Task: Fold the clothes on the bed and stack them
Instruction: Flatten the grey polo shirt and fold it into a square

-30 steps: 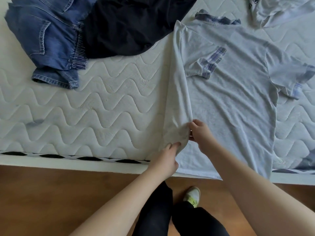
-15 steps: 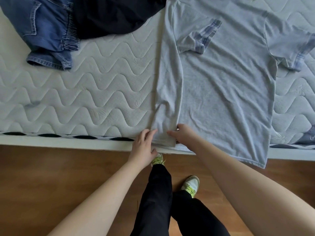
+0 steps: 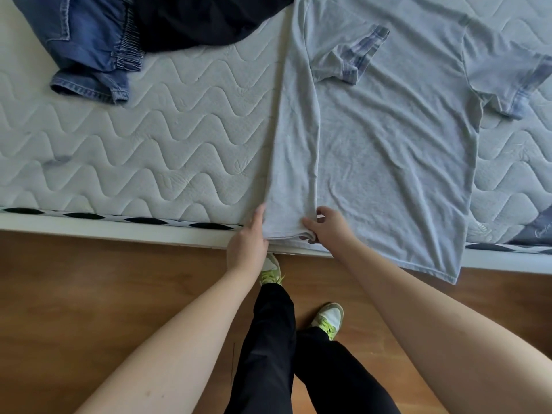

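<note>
— Where's the shirt?
— The grey T-shirt (image 3: 388, 150) lies flat on the bed (image 3: 134, 150), its left side folded inward.
— Your hands?
— My left hand (image 3: 246, 242) rests straight-fingered against the fold's edge; my right hand (image 3: 327, 227) pinches the folded hem. The jeans (image 3: 86, 46) lie well apart.

free: bare mattress (image 3: 143, 150) to my left | blocked: jeans (image 3: 86, 52), black garment (image 3: 203, 19) far left
</note>
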The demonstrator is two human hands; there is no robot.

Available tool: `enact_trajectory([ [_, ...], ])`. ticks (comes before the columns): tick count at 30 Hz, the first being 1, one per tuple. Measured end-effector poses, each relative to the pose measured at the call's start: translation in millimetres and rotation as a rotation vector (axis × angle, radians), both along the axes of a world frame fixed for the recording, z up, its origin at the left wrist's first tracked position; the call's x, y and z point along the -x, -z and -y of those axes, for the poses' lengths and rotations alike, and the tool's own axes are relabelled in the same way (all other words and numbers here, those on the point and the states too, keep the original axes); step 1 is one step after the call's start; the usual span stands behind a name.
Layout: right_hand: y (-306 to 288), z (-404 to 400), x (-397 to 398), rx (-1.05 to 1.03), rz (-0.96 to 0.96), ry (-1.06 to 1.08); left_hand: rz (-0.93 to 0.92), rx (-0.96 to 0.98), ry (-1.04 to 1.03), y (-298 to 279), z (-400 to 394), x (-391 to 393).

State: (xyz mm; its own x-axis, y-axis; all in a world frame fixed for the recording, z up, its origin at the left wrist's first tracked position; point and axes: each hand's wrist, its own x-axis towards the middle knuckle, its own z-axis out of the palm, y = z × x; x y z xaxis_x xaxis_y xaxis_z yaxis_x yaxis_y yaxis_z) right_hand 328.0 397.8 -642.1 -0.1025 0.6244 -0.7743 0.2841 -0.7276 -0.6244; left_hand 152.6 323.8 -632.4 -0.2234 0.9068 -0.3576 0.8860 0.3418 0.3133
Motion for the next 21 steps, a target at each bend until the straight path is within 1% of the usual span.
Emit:
enact_trajectory([
  [4, 4, 8, -3, -0.058, 0.196, -0.238, -0.201, 0.045, 0.193, 3, 11, 1],
  [6, 6, 9, -5, -0.083, 0.26, -0.314, -0.261, 0.086, 0.258, 7, 11, 3],
  [8, 5, 9, -7, -0.088, 0.295, -0.375, -0.259, 0.126, 0.289, 11, 10, 5],
  [11, 0, 7, -8, -0.112, 0.378, -0.456, -0.206, 0.144, 0.317, 11, 10, 8],
  [15, -8, -9, -11, -0.114, 0.478, -0.388, -0.1, 0.111, 0.321, 3, 5, 15],
  [18, -14, -24, -13, -0.117, 0.474, -0.27, -0.039, 0.039, 0.289, -3, -11, 18],
  [21, -18, -46, -11, -0.133, 0.438, -0.2, -0.01, 0.022, 0.29, -6, -41, 21],
])
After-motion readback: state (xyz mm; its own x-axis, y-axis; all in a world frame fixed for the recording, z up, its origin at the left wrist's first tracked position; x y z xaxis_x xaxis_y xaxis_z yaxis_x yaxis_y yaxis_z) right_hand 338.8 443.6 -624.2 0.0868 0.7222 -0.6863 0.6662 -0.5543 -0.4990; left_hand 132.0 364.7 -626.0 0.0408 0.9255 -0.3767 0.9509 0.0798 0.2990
